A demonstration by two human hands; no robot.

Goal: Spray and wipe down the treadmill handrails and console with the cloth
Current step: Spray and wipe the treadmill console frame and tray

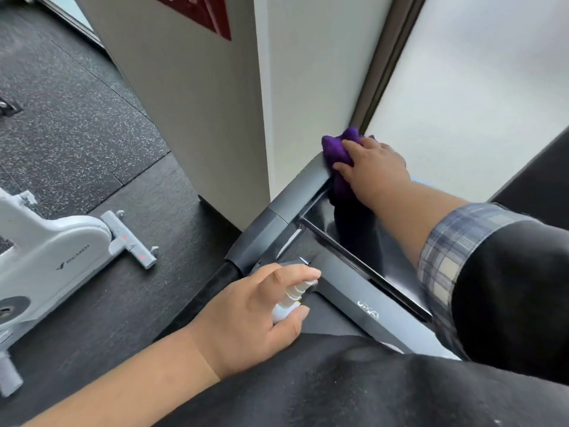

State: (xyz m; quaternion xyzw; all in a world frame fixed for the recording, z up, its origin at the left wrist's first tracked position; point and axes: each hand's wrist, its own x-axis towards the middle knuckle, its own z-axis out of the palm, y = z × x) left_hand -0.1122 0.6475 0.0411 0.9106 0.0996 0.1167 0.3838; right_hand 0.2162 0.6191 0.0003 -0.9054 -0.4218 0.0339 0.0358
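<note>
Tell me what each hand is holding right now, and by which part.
The left hand grips a small white spray bottle around its body. The right hand presses a bunched purple cloth against the treadmill's grey frame.

Soft window daylight, wide-angle edge warping

Black sleeve with plaid cuff on right arm; left forearm bare

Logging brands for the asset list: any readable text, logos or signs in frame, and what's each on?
"MERACH": side of the white exercise bike, small but legible.
Light logo on the grey treadmill console: upside down, roughly "UMA", uncertain.
Red sign on the white wall: cropped and blurred, unreadable.
Spray bottle: no readable label.
</note>
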